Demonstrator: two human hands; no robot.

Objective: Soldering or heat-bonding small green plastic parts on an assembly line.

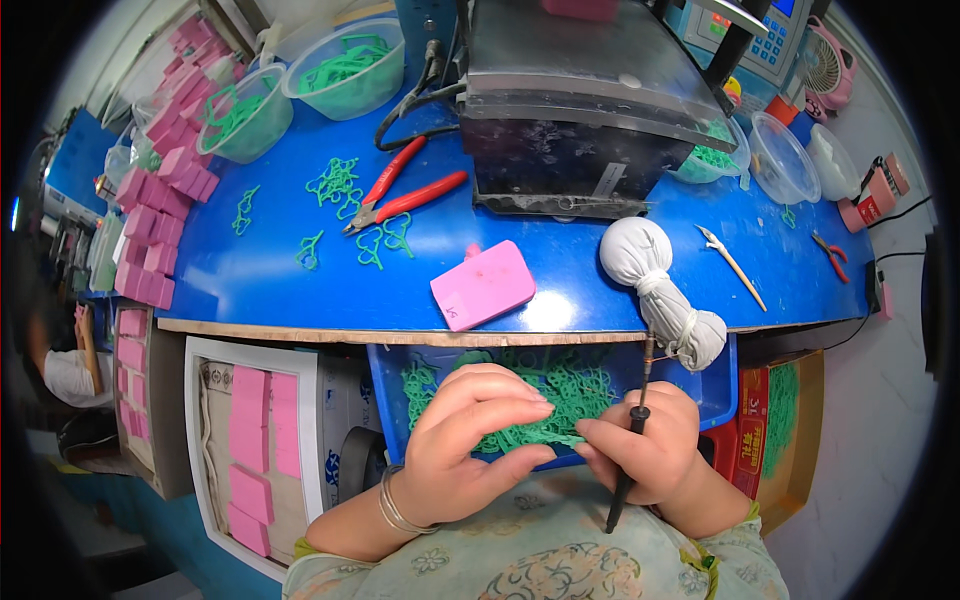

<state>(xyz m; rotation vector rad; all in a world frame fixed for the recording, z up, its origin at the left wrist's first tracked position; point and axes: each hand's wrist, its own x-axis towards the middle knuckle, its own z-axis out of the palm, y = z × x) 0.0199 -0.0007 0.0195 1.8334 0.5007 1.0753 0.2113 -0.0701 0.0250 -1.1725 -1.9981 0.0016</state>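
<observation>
My left hand (470, 430) is open, its fingers curved and thumb apart, above the near side of a blue tray (728, 375). Loopy green wax pieces (560, 385) fill the tray. With my right hand (650, 445) I pinch the end of a small green piece (567, 438) between thumb and forefinger. The same hand holds a soldering-iron-like tool (622, 480), black-handled with a thin metal shaft pointing away from me. Beyond that shaft lies a tied white cloth bundle (638, 255), overhanging the table edge. A pink block (485, 285) rests on the blue table (400, 295).
Red-handled cutters (385, 190) lie beside loose green pieces (335, 180). A dark box-shaped machine (570, 150) stands at the back. Bowls of green pieces (345, 75) and stacked pink blocks (155, 225) are leftward. A wooden-handled tool (735, 270) and small pliers (832, 258) lie right.
</observation>
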